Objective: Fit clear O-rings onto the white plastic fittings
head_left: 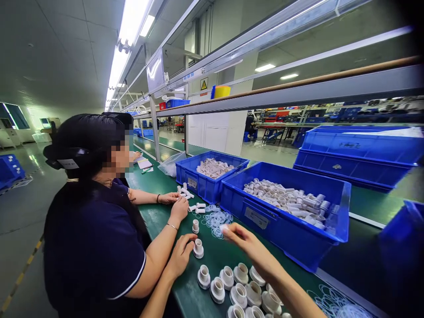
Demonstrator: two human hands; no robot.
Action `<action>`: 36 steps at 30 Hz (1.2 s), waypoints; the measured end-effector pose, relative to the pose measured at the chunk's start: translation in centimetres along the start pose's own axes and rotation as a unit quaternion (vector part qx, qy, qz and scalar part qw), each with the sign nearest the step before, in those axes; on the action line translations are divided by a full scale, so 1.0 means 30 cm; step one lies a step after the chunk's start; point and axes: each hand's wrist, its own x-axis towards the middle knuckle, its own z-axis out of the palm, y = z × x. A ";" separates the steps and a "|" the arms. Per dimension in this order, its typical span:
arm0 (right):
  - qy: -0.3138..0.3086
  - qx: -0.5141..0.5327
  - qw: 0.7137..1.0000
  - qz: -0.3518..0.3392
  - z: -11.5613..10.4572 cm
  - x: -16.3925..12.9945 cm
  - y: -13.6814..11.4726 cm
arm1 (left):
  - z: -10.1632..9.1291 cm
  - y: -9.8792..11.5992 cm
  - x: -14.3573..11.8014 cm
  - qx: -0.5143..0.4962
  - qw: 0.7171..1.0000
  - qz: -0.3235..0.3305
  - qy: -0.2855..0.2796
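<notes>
My left hand (181,255) reaches in from the bottom, its thumb and fingertips curled against the neck of a white flanged plastic fitting (198,250) standing on the green bench. Another such fitting (195,227) stands just beyond it. My right hand (243,238) is raised above the bench with thumb and forefinger pinched on a small white piece (224,228), whose exact shape is blurred. Below that hand lies a heap of thin translucent rings (215,218). Several flanged fittings (217,289) stand in rows at the near edge, partly hidden by my right forearm.
A blue bin (265,221) of short white tubes stands beyond my right hand, with a second blue bin (202,185) left of it. On the left, a co-worker (92,238) handles white tubes. More rings (338,302) lie at lower right. Stacked blue crates (351,154) stand behind.
</notes>
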 end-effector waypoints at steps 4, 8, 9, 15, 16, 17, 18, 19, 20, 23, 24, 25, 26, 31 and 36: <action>-0.007 -0.174 0.983 -0.063 0.114 0.190 -0.017 | 0.000 -0.003 -0.001 -0.018 1.000 0.000 0.017; -0.043 -0.334 0.938 -0.081 0.213 0.273 -0.022 | 0.000 0.000 0.001 -0.011 1.000 0.003 0.022; -0.048 -0.364 0.927 -0.082 0.226 0.279 -0.021 | 0.001 0.000 0.003 -0.010 1.000 0.006 0.024; -0.068 -0.462 0.879 -0.094 0.244 0.285 -0.007 | 0.006 -0.008 0.010 -0.007 0.999 0.017 0.027; -0.074 -0.470 0.874 -0.094 0.245 0.286 -0.003 | 0.007 -0.009 0.010 -0.008 0.999 0.019 0.028; -0.081 -0.477 0.870 -0.093 0.246 0.287 0.002 | 0.007 -0.009 0.009 -0.010 0.999 0.020 0.029; -0.087 -0.482 0.867 -0.092 0.248 0.287 0.006 | 0.007 -0.009 0.008 -0.013 0.999 0.020 0.029; -0.092 -0.486 0.864 -0.091 0.250 0.286 0.010 | 0.007 -0.008 0.007 -0.016 0.999 0.019 0.030; -0.097 -0.490 0.862 -0.092 0.251 0.285 0.012 | 0.007 -0.007 0.006 -0.017 0.999 0.018 0.032; -0.104 -0.496 0.857 -0.095 0.249 0.280 0.009 | 0.008 -0.001 0.004 -0.015 0.999 0.018 0.033; -0.106 -0.498 0.856 -0.094 0.248 0.278 0.004 | 0.008 0.000 0.004 -0.015 0.999 0.020 0.032; -0.107 -0.499 0.855 -0.092 0.246 0.277 -0.001 | 0.008 0.000 0.005 -0.016 0.999 0.022 0.031; -0.108 -0.499 0.855 -0.090 0.244 0.275 -0.008 | 0.008 -0.001 0.005 -0.019 0.999 0.024 0.031; -0.100 -0.487 0.864 -0.074 0.189 0.250 -0.047 | 0.004 -0.019 0.010 -0.030 0.999 0.024 0.036; -0.059 -0.430 0.898 -0.069 -0.037 0.029 -0.137 | -0.002 -0.027 0.013 -0.043 0.998 0.005 0.038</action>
